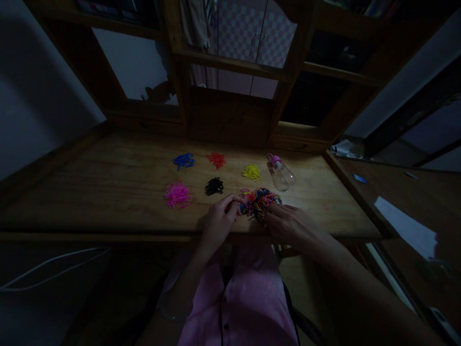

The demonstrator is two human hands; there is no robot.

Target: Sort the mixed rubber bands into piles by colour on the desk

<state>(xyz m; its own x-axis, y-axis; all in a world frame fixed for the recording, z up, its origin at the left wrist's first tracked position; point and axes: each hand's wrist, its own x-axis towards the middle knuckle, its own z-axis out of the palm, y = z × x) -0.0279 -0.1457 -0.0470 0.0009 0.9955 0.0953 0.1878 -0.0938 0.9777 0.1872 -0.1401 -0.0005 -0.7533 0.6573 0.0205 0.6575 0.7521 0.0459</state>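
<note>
A mixed heap of small coloured clips, which look like paper clips, lies near the table's front edge. At its left side, my left hand has thumb and forefinger curled together; anything between them is too small to make out. My right hand rests at the heap's right side with its fingers bent down among the clips, their tips partly hidden. Sorted by colour, separate piles lie beyond and to the left: blue clips, red clips, yellow clips, black clips and pink clips.
Just behind the heap, a clear bottle with a pink cap lies on the wooden table. A wooden shelf unit rises along the back. To the right, a lower surface holds a white paper sheet. The light is dim.
</note>
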